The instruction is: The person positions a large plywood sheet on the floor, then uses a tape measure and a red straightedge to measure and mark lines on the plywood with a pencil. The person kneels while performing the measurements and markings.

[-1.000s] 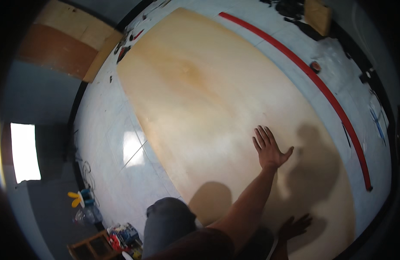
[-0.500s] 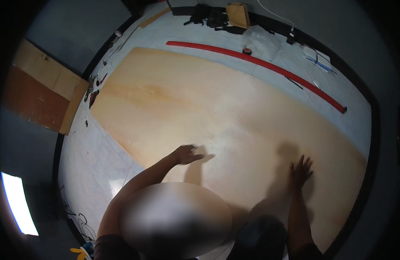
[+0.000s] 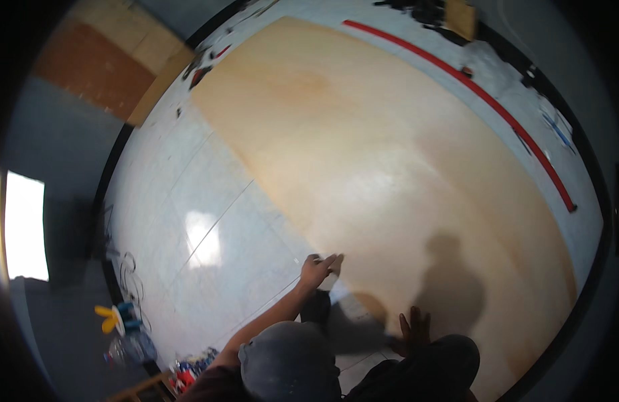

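A large pale wooden sheet, like plywood (image 3: 363, 147), lies flat on the tiled floor before me. My left hand (image 3: 317, 271) is at its near left edge, fingers bent together toward the thumb; a small pale spot shows among them, too small to name. My right hand (image 3: 413, 328) rests on the sheet farther right, fingers apart and holding nothing. My right knee (image 3: 450, 358) hides part of that hand. The shadow of my head (image 3: 447, 268) falls across the board.
A long red bar (image 3: 457, 74) lies along the sheet's far side, near clear plastic wrap (image 3: 490, 70) and a brown paper bag (image 3: 461, 19). Small tools (image 3: 199, 74) sit by the far left corner. Cables (image 3: 130, 275) and a plastic bottle (image 3: 133, 348) are at the left.
My view has swung left and nearer my body. The left hand has come from over the sheet to its edge; the right hand has drawn back toward my knee.
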Demonstrator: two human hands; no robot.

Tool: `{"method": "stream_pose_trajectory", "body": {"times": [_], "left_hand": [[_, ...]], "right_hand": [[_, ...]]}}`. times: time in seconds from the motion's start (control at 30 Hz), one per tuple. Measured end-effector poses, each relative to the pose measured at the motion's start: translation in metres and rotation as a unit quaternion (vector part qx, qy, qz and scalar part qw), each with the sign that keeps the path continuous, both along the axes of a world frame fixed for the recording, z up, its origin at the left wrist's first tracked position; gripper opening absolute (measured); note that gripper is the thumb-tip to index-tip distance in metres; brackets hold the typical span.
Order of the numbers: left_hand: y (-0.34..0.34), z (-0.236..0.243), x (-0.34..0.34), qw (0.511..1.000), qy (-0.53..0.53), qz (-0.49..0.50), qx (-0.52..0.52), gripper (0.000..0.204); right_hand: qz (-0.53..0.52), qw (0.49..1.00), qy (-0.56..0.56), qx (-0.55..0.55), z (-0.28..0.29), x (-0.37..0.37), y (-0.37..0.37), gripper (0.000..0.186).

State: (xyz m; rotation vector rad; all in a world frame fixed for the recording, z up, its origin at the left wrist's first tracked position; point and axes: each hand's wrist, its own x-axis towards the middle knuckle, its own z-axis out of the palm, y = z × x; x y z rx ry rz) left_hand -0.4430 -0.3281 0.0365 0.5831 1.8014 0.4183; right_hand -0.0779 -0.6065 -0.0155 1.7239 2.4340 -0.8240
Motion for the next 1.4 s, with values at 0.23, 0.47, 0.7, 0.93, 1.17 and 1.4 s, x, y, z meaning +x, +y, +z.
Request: {"method": "stream_pose_trajectory", "body": {"times": [0.23,0.47,0.7,0.93,1.17,1.4], "left_hand": [[-0.025,0.015,-0.031,0.972,-0.197,0.124,0.016,0.044],[-0.023,-0.018,-0.031,0.965,-0.235,0.116,0.009,0.039],[-0.024,-0.022,-0.038,0.963,-0.160,0.215,0.037,0.050],[-0.027,-0.060,-0.047,0.931,-0.225,0.280,0.062,0.045],[-0.025,-0.091,-0.060,0.964,-0.184,0.080,0.173,0.033],[-0.002,-0.071,-0.058,0.988,-0.008,-0.013,0.151,0.041]], "right_hand": [[0.102,0.992,-0.058,-0.044,0.047,-0.013,0.049,0.103],[0.145,0.984,-0.104,-0.008,0.051,-0.013,0.038,0.081],[0.138,0.986,0.042,-0.087,0.062,-0.028,0.035,0.061],[0.181,0.977,0.076,0.079,0.067,-0.010,0.003,0.054],[-0.684,0.240,0.589,-0.359,0.178,-0.063,0.075,0.072],[-0.380,-0.489,0.736,-0.274,0.079,-0.002,0.021,0.058]]}}
